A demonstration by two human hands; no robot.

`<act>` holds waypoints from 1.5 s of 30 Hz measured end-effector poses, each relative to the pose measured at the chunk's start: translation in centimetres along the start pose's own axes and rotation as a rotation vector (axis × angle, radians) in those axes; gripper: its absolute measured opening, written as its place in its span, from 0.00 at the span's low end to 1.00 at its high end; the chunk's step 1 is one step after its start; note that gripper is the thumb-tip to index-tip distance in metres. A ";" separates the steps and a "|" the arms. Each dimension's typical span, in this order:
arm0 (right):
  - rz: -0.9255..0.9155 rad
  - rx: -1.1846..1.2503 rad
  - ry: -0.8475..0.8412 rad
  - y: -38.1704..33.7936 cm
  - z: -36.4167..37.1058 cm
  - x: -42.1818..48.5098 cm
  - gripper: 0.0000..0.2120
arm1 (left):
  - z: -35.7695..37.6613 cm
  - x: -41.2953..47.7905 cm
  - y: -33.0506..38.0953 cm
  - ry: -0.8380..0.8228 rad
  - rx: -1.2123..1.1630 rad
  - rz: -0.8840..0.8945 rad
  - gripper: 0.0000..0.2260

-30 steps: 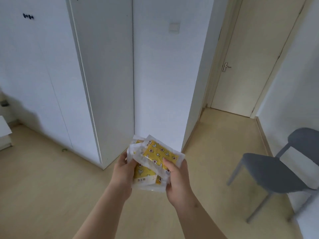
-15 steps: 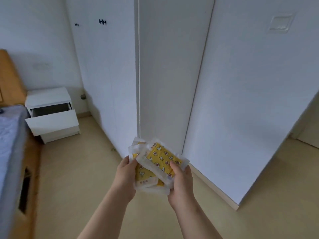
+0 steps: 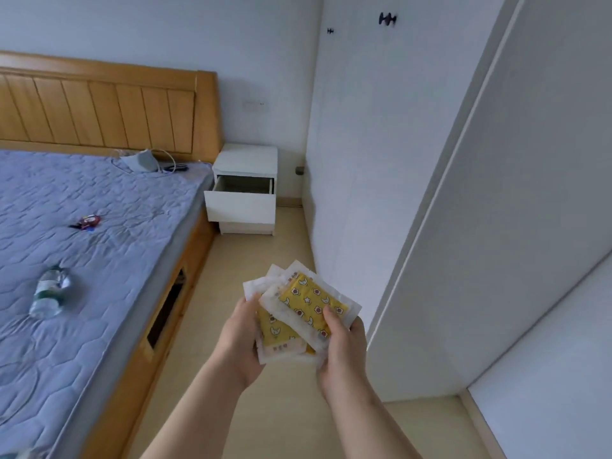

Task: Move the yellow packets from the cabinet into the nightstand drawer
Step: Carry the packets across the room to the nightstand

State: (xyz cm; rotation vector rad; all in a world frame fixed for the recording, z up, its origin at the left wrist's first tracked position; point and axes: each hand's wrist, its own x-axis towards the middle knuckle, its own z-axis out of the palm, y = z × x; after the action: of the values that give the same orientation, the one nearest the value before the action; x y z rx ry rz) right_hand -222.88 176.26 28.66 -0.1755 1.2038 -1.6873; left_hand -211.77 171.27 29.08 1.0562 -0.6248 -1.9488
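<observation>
A bed is seen at left, the white cabinet at right. Between them stands the nightstand, its drawer open. The yellow packets are held well short of it, gripped by curled fingers of the left hand and right hand.

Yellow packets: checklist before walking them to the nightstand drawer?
1. Grip on yellow packets: ok. Left hand and right hand both hold the stack.
2. Nightstand drawer open: ok, it is pulled out.
3. Room inside the drawer: cannot tell, the inside is shadowed.
4. Floor between bed and cabinet: ok, no obstacle is visible.
5. No packets left in the cabinet: cannot tell, its inside is not in view.
</observation>
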 end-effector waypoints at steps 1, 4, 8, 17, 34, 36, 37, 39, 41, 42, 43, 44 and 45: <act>-0.003 -0.014 -0.021 0.4 1.8 1.8 0.08 | -0.7 1.7 1.1 0.010 -0.024 -0.004 0.20; -0.034 -0.080 -0.084 1.5 7.3 6.8 0.06 | -2.2 6.8 5.1 0.031 0.038 0.111 0.15; -0.030 -0.201 -0.188 2.7 15.4 12.6 0.10 | -4.2 13.1 12.2 0.121 0.108 0.209 0.16; 0.131 -0.201 -0.322 3.7 27.2 24.8 0.11 | -8.3 26.1 22.6 0.173 0.057 0.236 0.08; 0.048 -0.415 -0.231 -1.7 43.9 55.6 0.03 | -5.6 54.8 36.1 0.190 -0.089 0.121 0.10; 0.040 -0.416 -0.215 -2.0 45.6 58.2 0.02 | -5.6 57.6 37.2 0.210 -0.100 0.112 0.10; 0.046 -0.419 -0.216 -2.1 46.4 59.4 0.02 | -5.6 59.0 37.7 0.221 -0.104 0.108 0.09; 0.053 -0.427 -0.223 -1.8 48.1 62.0 0.02 | -5.5 62.1 38.8 0.229 -0.103 0.094 0.09; 0.051 -0.460 -0.253 -1.4 49.9 64.5 0.02 | -5.5 65.2 40.0 0.215 -0.072 0.079 0.09; 0.053 -0.490 -0.265 -1.1 51.0 65.8 0.02 | -5.6 66.7 40.8 0.202 -0.049 0.077 0.10; 0.047 -0.519 -0.275 -0.9 52.2 67.4 0.03 | -5.8 68.5 41.7 0.186 -0.026 0.076 0.11; 0.040 -0.541 -0.283 -0.7 53.5 69.0 0.04 | -6.1 70.3 42.7 0.174 -0.014 0.075 0.13; 0.037 -0.550 -0.292 -0.6 54.6 70.4 0.05 | -6.4 71.7 43.7 0.170 -0.009 0.071 0.15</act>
State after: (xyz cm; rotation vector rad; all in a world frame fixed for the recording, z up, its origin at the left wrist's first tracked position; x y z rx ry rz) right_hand -223.66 87.15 27.52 -0.7056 1.4061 -1.2119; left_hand -210.67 87.19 25.41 1.1637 -0.5512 -1.7774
